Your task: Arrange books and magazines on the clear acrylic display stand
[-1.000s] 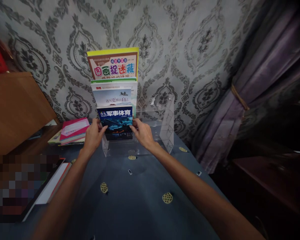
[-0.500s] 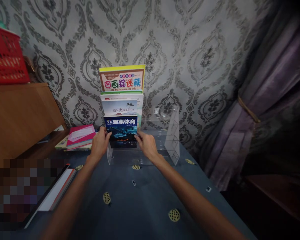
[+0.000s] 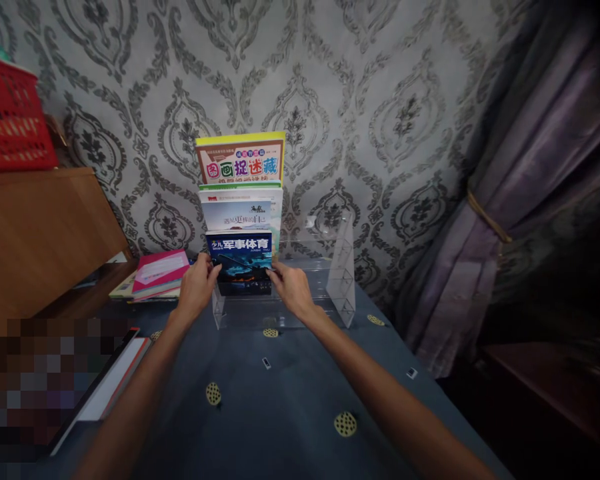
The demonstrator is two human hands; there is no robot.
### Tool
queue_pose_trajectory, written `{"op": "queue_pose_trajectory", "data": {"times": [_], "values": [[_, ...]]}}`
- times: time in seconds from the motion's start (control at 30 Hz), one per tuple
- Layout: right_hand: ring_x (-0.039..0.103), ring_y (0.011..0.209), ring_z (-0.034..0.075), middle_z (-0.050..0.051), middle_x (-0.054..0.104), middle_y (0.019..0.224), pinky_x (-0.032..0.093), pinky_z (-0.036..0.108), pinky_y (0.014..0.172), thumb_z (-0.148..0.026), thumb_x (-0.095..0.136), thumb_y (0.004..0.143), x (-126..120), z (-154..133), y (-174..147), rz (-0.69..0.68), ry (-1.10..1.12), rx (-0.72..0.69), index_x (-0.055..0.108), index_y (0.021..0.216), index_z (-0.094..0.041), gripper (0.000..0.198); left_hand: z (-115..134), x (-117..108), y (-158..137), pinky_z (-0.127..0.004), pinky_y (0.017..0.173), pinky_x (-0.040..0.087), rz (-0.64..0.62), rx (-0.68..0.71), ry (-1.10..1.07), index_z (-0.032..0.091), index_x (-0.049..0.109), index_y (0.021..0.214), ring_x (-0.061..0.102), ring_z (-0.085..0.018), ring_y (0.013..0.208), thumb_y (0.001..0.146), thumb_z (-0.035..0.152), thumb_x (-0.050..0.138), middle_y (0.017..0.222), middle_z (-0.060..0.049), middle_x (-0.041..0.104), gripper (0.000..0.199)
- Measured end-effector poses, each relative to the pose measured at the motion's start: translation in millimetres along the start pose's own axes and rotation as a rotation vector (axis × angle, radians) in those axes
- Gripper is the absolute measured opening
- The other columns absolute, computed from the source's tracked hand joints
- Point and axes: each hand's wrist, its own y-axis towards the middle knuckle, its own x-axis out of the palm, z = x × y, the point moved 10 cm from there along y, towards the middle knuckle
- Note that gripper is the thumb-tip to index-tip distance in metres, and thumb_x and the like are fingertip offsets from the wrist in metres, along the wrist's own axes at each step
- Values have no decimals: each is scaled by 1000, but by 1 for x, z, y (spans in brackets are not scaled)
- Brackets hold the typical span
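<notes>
Left grip and right grip flanked small, dark-blue paperback book

Each pinched one side edge, thumb in front; neither was nearer. The book stood upright at the left end of the clear, stepped plastic rack, in front of the tall, yellow-edged, brown-covered book.

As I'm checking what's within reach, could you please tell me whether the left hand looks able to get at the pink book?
Probably yes: nothing visible blocks the left hand from the pink book to its left, but that hand is holding the dark blue book.
</notes>
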Motion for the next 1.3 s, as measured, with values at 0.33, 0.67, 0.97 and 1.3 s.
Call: {"op": "queue_pose_trajectory", "data": {"times": [0.33,0.67,0.97,1.3], "values": [[73,96,26,10,79,105,48,30,78,-28,55,98,6,8,2,20,89,-36,72,116,-21,26,-4,2,-2,-31,67,40,-14,-38,-23,21,52,101,63,-23,77,95,34,54,83,-4,64,14],[74,92,26,9,79,101,48,29,75,-30,54,97,4,7,4,44,131,-28,72,114,-22,26,-4,2,0,-31,68,43,-36,-44,16,22,54,98,67,-25,84,95,32,55,87,-6,68,10],[74,90,27,10,80,98,46,29,73,-26,53,96,2,1,2,49,90,-22,73,112,-20,26,0,3,0,-33,72,44,-56,-42,35,21,53,100,67,-26,87,96,28,53,91,-8,69,8],[75,91,28,11,80,96,50,31,76,-30,55,94,5,9,2,49,125,-31,73,115,-18,30,-3,5,-8,-32,73,46,-65,-97,37,20,53,111,69,-26,92,99,28,52,96,-8,71,15]]}}
